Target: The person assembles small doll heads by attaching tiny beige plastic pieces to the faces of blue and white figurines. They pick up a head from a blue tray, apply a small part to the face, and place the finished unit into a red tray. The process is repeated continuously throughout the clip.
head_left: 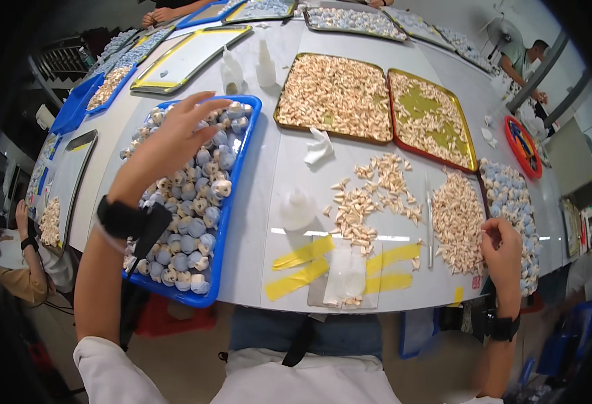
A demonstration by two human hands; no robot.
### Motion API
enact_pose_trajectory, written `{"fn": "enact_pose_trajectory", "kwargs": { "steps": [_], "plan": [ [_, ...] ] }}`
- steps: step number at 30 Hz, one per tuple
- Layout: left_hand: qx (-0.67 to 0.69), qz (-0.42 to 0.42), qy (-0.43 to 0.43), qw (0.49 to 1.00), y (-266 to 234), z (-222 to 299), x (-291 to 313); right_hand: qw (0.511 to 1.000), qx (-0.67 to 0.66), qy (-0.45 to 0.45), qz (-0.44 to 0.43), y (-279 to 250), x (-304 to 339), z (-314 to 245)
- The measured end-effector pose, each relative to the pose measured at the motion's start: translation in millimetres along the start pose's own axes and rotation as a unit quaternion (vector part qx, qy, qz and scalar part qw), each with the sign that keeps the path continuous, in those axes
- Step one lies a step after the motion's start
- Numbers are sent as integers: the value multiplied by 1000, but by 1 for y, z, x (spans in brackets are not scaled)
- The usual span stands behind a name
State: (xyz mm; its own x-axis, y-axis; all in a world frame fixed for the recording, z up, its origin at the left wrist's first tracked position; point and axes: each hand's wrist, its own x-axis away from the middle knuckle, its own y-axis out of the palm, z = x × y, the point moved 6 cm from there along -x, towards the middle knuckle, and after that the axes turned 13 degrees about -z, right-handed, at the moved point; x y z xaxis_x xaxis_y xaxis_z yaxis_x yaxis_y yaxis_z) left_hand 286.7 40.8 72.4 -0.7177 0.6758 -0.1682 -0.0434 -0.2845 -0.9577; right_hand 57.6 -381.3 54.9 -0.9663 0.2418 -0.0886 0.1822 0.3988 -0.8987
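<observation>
My left hand [169, 143] hangs over the far part of a blue tray [232, 202], its fingers stretched and spread with nothing seen between them. Small round figure-like pieces [188, 244] in pale blue and cream fill that tray. On the right, my right hand [502, 250] rests at the edge of a heap of small cream pointed pieces [456, 225]. Its fingers curl in toward the thumb, and whatever they may hold is hidden. Between the hands, more loose cream pieces [356, 209] lie scattered beside a white pad [345, 276] flanked by yellow tape strips [299, 277].
Two gold-rimmed trays [397, 138] of cream pieces stand farther back. A white squeeze bottle [297, 210], a crumpled tissue [319, 147] and a thin metal tool [429, 225] lie nearer. More blue pieces [509, 215] sit at the right. Other people work around the table.
</observation>
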Motion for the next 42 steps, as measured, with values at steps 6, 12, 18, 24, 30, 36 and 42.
{"fn": "enact_pose_trajectory", "kwargs": {
  "steps": [6, 12, 18, 24, 30, 36, 42],
  "plan": [
    [10, -24, -13, 1000, -7, -7, 4, 998, -36, -43, 18, -9, 4, 1],
    [114, -85, -99, 985, -17, 7, 36, 996, -88, -8, 18, -8, 7, 7],
    [123, -62, -86, 987, -28, 17, 54, 986, -161, 44, 22, -4, 7, 7],
    [105, 45, -88, 990, -51, 21, 71, 982, -183, 1, 50, -8, 10, 4],
    [386, 107, -129, 907, -50, 53, 106, 984, -155, 23, 85, -21, 25, 3],
    [560, 60, -45, 825, -16, 110, 153, 979, -170, 17, 115, -15, 28, -18],
    [736, 94, -14, 671, 38, 137, 155, 985, -111, -110, 77, -8, 32, -55]
  ]
}}
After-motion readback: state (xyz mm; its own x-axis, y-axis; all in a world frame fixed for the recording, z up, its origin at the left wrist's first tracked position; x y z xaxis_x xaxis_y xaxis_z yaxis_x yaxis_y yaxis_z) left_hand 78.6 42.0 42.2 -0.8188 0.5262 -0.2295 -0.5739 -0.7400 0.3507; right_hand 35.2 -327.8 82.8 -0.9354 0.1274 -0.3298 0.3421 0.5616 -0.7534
